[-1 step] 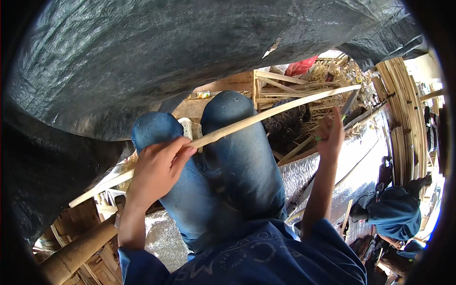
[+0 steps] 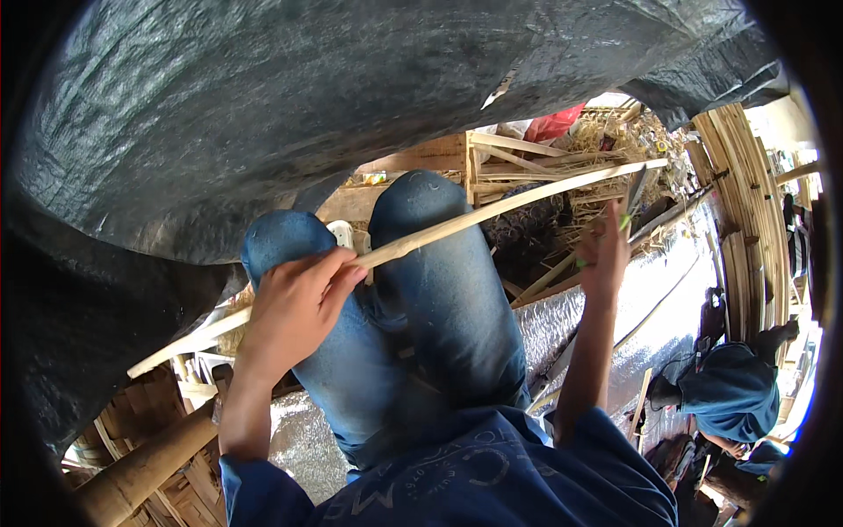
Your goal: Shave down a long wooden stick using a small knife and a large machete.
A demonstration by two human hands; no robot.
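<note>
A long, pale, slightly bowed bamboo strip (image 2: 509,205) slants across my knees, its right end farther off than its left. My left hand (image 2: 297,301) is closed round it left of the middle, thumb along the top. In my right hand (image 2: 604,250) is a knife (image 2: 637,187) with a dark blade and a bit of green at the handle. The blade points away from me, and its tip lies at or just under the strip's far right end; whether they touch I cannot tell. My fingers hide most of the knife handle.
Black plastic sheeting (image 2: 263,114) hangs close in front. Beyond my knees are a wooden frame (image 2: 470,167) and loose straw (image 2: 606,136). Silvery foil (image 2: 650,281) covers the surface at right, near stacked bamboo slats (image 2: 746,193). Another person (image 2: 729,391) bends at the lower right.
My right hand and the knife have shifted slightly toward me, with the blade turned more upright. The left hand and bamboo strip stay almost still.
</note>
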